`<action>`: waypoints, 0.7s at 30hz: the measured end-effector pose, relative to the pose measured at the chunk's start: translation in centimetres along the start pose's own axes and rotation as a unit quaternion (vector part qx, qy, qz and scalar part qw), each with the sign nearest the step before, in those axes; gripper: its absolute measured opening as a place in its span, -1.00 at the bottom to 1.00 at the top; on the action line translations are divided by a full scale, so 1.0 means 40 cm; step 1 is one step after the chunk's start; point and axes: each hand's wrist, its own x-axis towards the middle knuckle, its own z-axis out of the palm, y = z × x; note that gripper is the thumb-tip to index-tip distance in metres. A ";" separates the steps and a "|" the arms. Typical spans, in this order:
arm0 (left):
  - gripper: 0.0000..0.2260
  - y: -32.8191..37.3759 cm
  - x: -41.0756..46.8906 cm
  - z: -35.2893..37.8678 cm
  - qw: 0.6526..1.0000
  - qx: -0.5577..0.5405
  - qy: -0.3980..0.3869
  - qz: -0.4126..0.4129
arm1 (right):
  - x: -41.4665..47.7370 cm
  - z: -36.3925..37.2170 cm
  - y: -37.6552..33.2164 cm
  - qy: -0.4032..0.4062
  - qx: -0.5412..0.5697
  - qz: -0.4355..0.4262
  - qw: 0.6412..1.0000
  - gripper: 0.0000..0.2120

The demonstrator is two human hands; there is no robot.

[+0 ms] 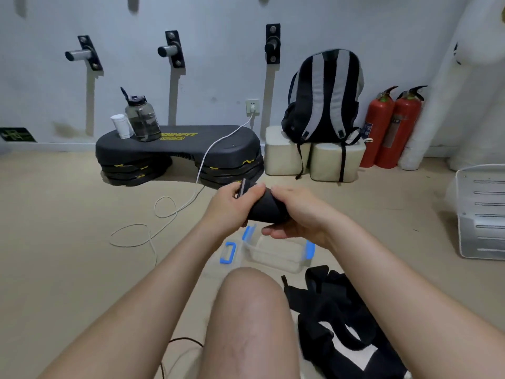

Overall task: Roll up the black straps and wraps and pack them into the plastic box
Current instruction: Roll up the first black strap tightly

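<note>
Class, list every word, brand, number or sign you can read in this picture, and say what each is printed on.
"OINFIT": yellow, on the black step platform; its first part is hidden behind the water bottle.
Smaller yellow mark below it: too blurred to read.
Green sign at far left: too blurred to read.
Labels on the two fire extinguishers: too small to read.

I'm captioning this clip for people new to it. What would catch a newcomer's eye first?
At centre, the left hand and right hand grip a rolled black fabric wrap above a clear plastic box with blue clips. A loose pile of black straps lies at lower right, beside the knee. Further back, two red fire extinguishers stand right of a grey-and-black backpack.
</note>
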 end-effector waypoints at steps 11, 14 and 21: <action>-0.67 -0.651 0.127 0.084 0.909 -0.031 -0.038 -0.413 | 0.342 0.052 0.385 0.016 -0.010 0.193 0.981 -0.80; -0.72 -0.766 0.157 0.146 0.898 -0.048 -0.050 -0.435 | 0.400 0.018 0.519 0.048 -0.005 0.254 0.966 -0.84; -0.46 -0.922 0.277 0.268 0.927 -0.039 0.057 -0.368 | 0.519 -0.075 0.698 0.097 0.033 0.318 0.943 -0.78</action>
